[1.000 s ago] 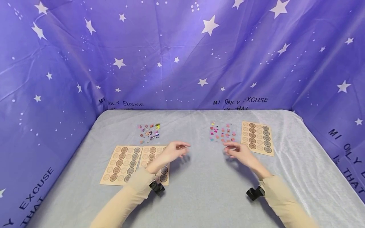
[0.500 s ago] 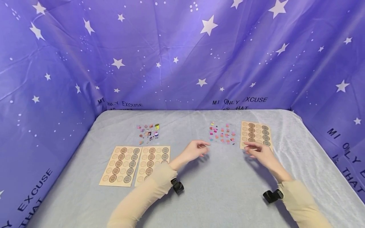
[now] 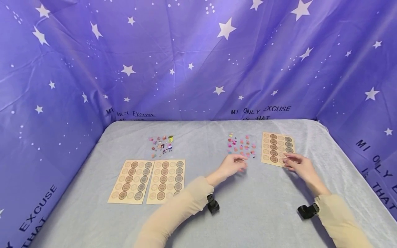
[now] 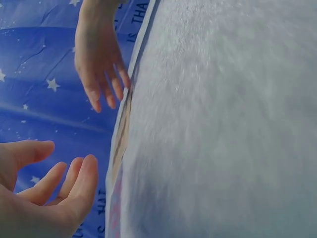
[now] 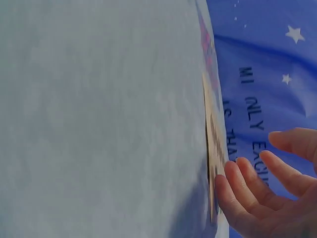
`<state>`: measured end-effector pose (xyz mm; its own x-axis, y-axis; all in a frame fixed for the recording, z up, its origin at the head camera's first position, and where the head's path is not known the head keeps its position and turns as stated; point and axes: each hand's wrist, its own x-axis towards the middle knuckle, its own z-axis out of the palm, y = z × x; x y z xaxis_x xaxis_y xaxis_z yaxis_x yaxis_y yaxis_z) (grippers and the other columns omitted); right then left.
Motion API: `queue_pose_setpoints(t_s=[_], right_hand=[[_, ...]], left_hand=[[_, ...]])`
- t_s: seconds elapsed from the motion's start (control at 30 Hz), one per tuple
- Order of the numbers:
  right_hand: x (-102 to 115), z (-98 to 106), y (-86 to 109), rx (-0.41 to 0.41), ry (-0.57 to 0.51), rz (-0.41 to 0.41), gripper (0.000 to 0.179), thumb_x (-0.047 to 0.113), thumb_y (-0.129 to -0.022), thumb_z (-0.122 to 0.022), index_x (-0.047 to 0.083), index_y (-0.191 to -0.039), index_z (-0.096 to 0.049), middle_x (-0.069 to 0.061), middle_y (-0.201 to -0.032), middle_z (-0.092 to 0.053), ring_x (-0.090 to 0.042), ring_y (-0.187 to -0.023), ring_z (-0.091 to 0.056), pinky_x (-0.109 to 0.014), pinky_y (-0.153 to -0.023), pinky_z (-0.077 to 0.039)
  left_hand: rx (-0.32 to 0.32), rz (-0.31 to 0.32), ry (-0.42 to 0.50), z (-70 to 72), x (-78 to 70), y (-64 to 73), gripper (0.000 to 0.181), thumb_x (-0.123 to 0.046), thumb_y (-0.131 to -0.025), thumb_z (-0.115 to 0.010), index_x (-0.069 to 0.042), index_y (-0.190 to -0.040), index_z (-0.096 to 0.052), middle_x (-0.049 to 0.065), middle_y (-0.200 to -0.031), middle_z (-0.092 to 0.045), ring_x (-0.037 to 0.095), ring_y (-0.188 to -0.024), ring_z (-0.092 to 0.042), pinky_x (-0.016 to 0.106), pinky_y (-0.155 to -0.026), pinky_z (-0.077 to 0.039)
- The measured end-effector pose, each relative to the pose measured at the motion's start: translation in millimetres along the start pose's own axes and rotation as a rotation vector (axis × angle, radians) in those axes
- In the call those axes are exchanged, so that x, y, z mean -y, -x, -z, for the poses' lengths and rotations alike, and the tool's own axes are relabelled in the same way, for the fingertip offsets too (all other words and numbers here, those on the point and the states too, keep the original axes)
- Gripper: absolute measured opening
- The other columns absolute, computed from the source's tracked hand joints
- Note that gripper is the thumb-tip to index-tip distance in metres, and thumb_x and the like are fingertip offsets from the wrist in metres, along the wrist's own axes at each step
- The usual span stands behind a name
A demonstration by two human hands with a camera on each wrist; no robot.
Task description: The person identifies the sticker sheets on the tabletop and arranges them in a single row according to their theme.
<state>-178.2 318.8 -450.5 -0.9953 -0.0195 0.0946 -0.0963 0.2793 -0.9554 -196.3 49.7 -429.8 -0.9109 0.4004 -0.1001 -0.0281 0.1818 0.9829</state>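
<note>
My right hand [image 3: 300, 167] hovers at the lower right corner of a tan sheet of round stickers [image 3: 269, 147], hiding that corner. In the right wrist view its relaxed fingers [image 5: 242, 193] overlap the sheet's edge and hold nothing. My left hand [image 3: 230, 166] is just below a clear sheet of small pink and red stickers [image 3: 242, 144], overlapping its lower edge in the head view. The left wrist view shows the left hand's fingers [image 4: 81, 186] loosely bent, with nothing between them and the thumb.
Two more tan sheets of round stickers, one on the left [image 3: 130, 181] and one beside it [image 3: 165, 175], lie at the table's left. Behind them is another clear sheet of small colourful stickers [image 3: 161, 146]. A purple star-printed curtain [image 3: 198, 62] borders the grey cloth-covered table [image 3: 263, 220].
Both hands have moved to the right. The left hand has left the tan sheets and come to the pink stickers; the right hand has passed from the pink stickers to the right tan sheet.
</note>
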Motion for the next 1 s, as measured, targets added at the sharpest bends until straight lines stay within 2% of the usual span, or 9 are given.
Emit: queue_pose_setpoints(t_s=[0.07,0.2,0.33,0.43,0.57,0.67,0.87,1.0], right_hand=[[6,3,0.0,-0.025,-0.027,-0.019,0.034,0.005,-0.086,-0.053,-0.016,-0.112,-0.047,0.016,-0.076,-0.062,0.001,-0.067,-0.059,-0.015,-0.061,-0.051],[14,9,-2.1,-0.077,0.045,-0.056,0.032,0.006,-0.086,-0.053,-0.014,-0.110,-0.048,0.019,-0.074,-0.059,0.004,-0.067,-0.058,-0.012,-0.060,-0.050],[11,20,-8.4,-0.134,0.167,-0.074,0.041,0.009,-0.087,-0.051,-0.018,-0.116,-0.042,0.025,-0.074,-0.052,0.008,-0.066,-0.054,-0.011,-0.059,-0.049],[6,26,-14.4,-0.183,0.160,-0.119,0.043,0.009,-0.086,-0.051,-0.018,-0.118,-0.041,0.023,-0.072,-0.052,0.009,-0.065,-0.052,-0.009,-0.058,-0.048],[0,32,-19.7,-0.191,0.146,-0.138,0.046,0.010,-0.086,-0.051,-0.019,-0.120,-0.039,0.021,-0.071,-0.053,0.010,-0.064,-0.052,-0.009,-0.058,-0.047],[-1,36,-22.8,-0.162,0.149,-0.122,0.050,0.009,-0.087,-0.049,-0.023,-0.121,-0.033,0.025,-0.071,-0.050,0.012,-0.065,-0.051,-0.009,-0.060,-0.047],[-2,39,-29.2,-0.141,0.139,-0.151,0.053,0.010,-0.087,-0.050,-0.023,-0.124,-0.030,0.028,-0.071,-0.048,0.014,-0.066,-0.050,-0.008,-0.062,-0.047],[-4,40,-32.7,-0.123,0.135,-0.159,0.053,0.009,-0.087,-0.050,-0.023,-0.124,-0.028,0.027,-0.070,-0.049,0.013,-0.066,-0.051,-0.008,-0.062,-0.048]], left_hand=[[-0.008,0.010,0.025,-7.6,0.9,-4.4,0.026,-0.001,-0.081,-0.059,0.006,-0.106,-0.061,0.014,-0.090,-0.065,0.024,-0.076,-0.063,0.026,-0.063,-0.053],[-0.019,0.032,0.085,-21.0,2.3,-13.3,0.026,-0.003,-0.082,-0.060,0.005,-0.106,-0.061,0.011,-0.098,-0.064,0.019,-0.081,-0.063,0.025,-0.067,-0.053],[-0.046,0.043,0.134,-31.9,3.5,-22.2,0.026,-0.003,-0.082,-0.059,0.005,-0.106,-0.061,0.012,-0.098,-0.064,0.019,-0.084,-0.062,0.026,-0.070,-0.053],[-0.069,0.059,0.156,-38.9,5.3,-28.2,0.026,-0.003,-0.082,-0.059,0.004,-0.107,-0.061,0.011,-0.100,-0.064,0.018,-0.086,-0.062,0.025,-0.071,-0.052],[-0.088,0.098,0.176,-46.9,9.4,-33.4,0.025,-0.002,-0.082,-0.058,0.003,-0.106,-0.061,0.011,-0.099,-0.064,0.018,-0.087,-0.061,0.024,-0.071,-0.052],[-0.120,0.120,0.206,-52.0,11.4,-35.6,0.024,0.000,-0.081,-0.059,0.004,-0.104,-0.062,0.012,-0.095,-0.064,0.018,-0.084,-0.061,0.024,-0.070,-0.052],[-0.207,0.129,0.240,-61.2,9.3,-39.9,0.025,0.006,-0.077,-0.058,0.005,-0.102,-0.062,0.013,-0.091,-0.063,0.011,-0.075,-0.058,0.024,-0.068,-0.051],[-0.235,0.152,0.240,-66.1,6.9,-43.7,0.027,0.007,-0.076,-0.057,0.005,-0.102,-0.062,0.009,-0.085,-0.061,0.009,-0.071,-0.053,0.024,-0.066,-0.051]])
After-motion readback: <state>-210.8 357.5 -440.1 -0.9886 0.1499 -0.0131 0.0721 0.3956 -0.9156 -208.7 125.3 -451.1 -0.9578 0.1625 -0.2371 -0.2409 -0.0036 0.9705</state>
